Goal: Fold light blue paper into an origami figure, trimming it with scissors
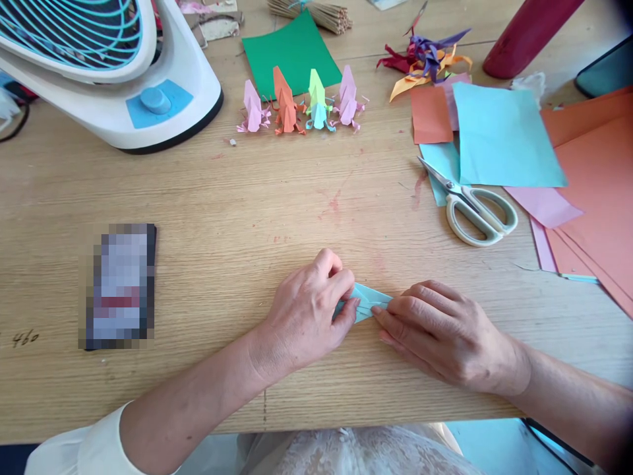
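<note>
In the head view, your left hand [312,305] pinches one end of the narrow, folded light-blue paper strip [366,297] while your right hand [442,333] pinches the other, probably to keep its layers aligned, at the near side of the pale wooden table [208,277]. The steel scissors with off-white handles [475,208] lie to the right, perhaps for easy reach.

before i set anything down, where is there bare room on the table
Bare table lies between the phone and hands, and, lightly stained, between the paper figures and hands. The upper right is crowded: scissors, paper sheets, crimson cylinder.
</note>
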The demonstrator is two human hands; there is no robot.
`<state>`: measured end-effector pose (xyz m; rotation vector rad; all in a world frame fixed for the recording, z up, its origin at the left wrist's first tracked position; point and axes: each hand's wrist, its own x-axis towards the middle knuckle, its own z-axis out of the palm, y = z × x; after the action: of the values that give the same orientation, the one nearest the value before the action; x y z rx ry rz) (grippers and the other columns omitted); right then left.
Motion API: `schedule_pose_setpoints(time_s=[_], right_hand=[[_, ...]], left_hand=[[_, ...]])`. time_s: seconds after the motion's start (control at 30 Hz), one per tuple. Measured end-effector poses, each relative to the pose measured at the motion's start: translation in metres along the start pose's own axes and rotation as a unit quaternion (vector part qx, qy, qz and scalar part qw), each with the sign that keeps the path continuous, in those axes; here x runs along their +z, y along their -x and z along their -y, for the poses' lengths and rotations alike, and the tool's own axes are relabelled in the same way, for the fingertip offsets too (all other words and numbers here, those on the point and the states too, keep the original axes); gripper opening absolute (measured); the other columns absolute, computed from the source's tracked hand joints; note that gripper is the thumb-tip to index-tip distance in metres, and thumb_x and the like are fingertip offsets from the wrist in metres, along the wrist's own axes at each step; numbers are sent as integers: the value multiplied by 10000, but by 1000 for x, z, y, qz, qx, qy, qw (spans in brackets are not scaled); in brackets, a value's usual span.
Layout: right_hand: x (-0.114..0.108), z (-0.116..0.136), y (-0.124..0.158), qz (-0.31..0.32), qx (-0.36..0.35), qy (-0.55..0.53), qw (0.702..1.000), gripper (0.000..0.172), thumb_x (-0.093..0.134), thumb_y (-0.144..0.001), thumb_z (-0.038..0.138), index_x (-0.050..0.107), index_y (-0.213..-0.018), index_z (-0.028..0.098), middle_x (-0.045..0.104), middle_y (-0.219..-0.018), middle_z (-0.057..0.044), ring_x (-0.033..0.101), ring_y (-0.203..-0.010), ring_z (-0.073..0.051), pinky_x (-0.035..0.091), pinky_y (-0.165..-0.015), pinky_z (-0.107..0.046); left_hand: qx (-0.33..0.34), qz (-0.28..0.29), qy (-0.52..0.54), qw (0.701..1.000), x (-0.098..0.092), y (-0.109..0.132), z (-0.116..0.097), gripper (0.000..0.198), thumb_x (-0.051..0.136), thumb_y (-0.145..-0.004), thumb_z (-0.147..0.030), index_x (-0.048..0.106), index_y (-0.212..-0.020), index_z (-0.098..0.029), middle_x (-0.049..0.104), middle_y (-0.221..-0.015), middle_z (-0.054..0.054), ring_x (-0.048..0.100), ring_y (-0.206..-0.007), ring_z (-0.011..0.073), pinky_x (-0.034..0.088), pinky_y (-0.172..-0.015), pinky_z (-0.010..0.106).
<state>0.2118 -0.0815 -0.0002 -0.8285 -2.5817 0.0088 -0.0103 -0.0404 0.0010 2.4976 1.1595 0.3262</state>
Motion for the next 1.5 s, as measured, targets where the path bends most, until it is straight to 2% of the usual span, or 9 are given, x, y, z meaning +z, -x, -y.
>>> schedule_pose_setpoints(time_s=[0.2,0.4,0.53,0.67,0.8,0.93,1.03,1.2,1.5], right_hand=[[-1,-3,3,-19,33,-23,999,85,592,-889,126,657,-845,161,609,-768,-37,541,-653,-145,470,-616,-321],[0,-3,0,10,31,-13,999,203,544,-931,148,651,-1102,161,616,-784,-36,546,-667,-150,464,-627,-324],[1,-2,-2,33,13,-5,999,209,532,-944,149,657,-1111,146,613,-760,-41,538,-676,-158,460,-634,-326],[2,-2,-2,38,26,-27,999,199,530,-941,139,659,-1092,131,617,-781,-55,535,-700,-166,454,-639,-327],[4,-4,0,34,42,-57,997,188,539,-937,148,658,-1081,129,623,-829,-68,522,-726,-168,450,-658,-333],[3,-4,2,34,37,-42,998,177,558,-927,146,657,-1072,121,621,-811,-65,511,-705,-165,442,-639,-330],[2,-3,4,19,24,-29,999,159,578,-911,124,654,-1051,112,618,-785,-63,507,-675,-161,440,-610,-324],[0,-5,6,-21,60,-40,997,96,602,-888,106,641,-971,135,612,-808,-75,525,-680,-167,443,-594,-324],[3,-5,-2,-9,66,-47,997,131,634,-874,124,631,-1005,141,629,-835,-75,550,-710,-175,444,-625,-335]], left_hand=[[19,-21,10,1000,3,3,3,69,522,-891,-230,542,-840,-187,534,-949,38,537,-720,132,435,-620,278],[24,-22,18,999,3,3,2,53,513,-892,-220,533,-855,-187,524,-951,36,536,-722,132,430,-620,282],[13,-14,8,1000,3,2,-1,50,535,-870,-229,524,-845,-187,518,-963,37,538,-736,138,427,-631,289],[-6,-10,0,1000,2,0,-3,50,553,-839,-224,521,-820,-191,519,-954,29,539,-743,143,422,-625,287],[-15,10,27,999,-2,-1,-2,23,543,-833,-173,537,-831,-195,529,-968,14,546,-743,130,427,-644,278],[-11,47,66,997,-9,-1,3,167,517,-825,-71,567,-915,-203,530,-1005,0,555,-777,114,423,-661,258],[14,58,79,995,-11,0,8,183,509,-851,-56,579,-935,-203,524,-1019,2,549,-799,112,420,-673,250],[51,21,80,995,-7,4,14,163,503,-874,-62,592,-938,-183,516,-1002,16,526,-749,105,413,-660,248],[103,-28,75,991,0,7,15,147,468,-910,-90,592,-927,-167,553,-992,41,546,-770,119,433,-664,247]])
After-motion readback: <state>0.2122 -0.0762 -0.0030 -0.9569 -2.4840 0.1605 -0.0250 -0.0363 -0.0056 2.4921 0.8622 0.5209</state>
